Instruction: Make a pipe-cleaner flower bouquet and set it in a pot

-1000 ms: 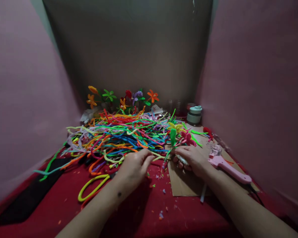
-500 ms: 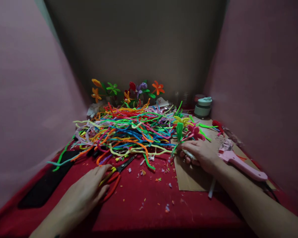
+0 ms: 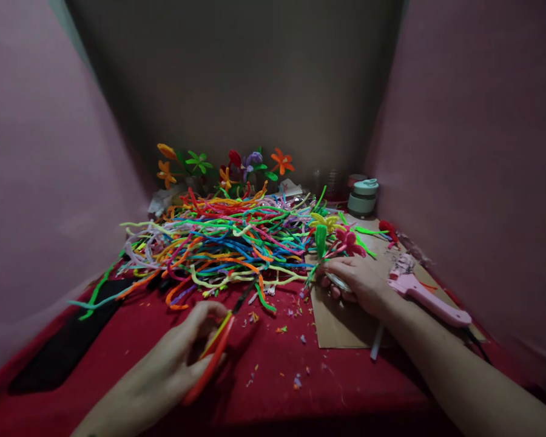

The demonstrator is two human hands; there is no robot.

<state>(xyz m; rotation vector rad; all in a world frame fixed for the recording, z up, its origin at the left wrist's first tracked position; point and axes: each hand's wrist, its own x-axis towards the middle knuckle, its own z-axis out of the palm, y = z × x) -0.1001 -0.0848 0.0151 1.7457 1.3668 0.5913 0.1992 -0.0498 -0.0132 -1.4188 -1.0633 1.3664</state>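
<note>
My left hand (image 3: 186,352) is closed on the red-and-yellow handles of a pair of scissors (image 3: 216,355), held up off the red cloth with the dark blades toward the pile. My right hand (image 3: 355,280) rests over the cardboard (image 3: 346,325), its fingers curled round a pale, roundish object that I cannot make out fully. Right at its fingertips are a green piece (image 3: 321,241), a pink flower (image 3: 349,241) and thin green stems. A yellow flower (image 3: 326,223) lies just behind them.
A large heap of coloured pipe cleaners (image 3: 236,237) fills the middle. Finished flowers (image 3: 282,161) stand behind it. A lidded bottle (image 3: 363,197) is at the back right, a pink glue gun (image 3: 430,298) right of my right arm, a black strip (image 3: 68,340) at the left.
My left hand has lifted the scissors off the cloth and moved right with them, the handles now turned upright. My right hand keeps its hold. The whole view has shifted slightly.
</note>
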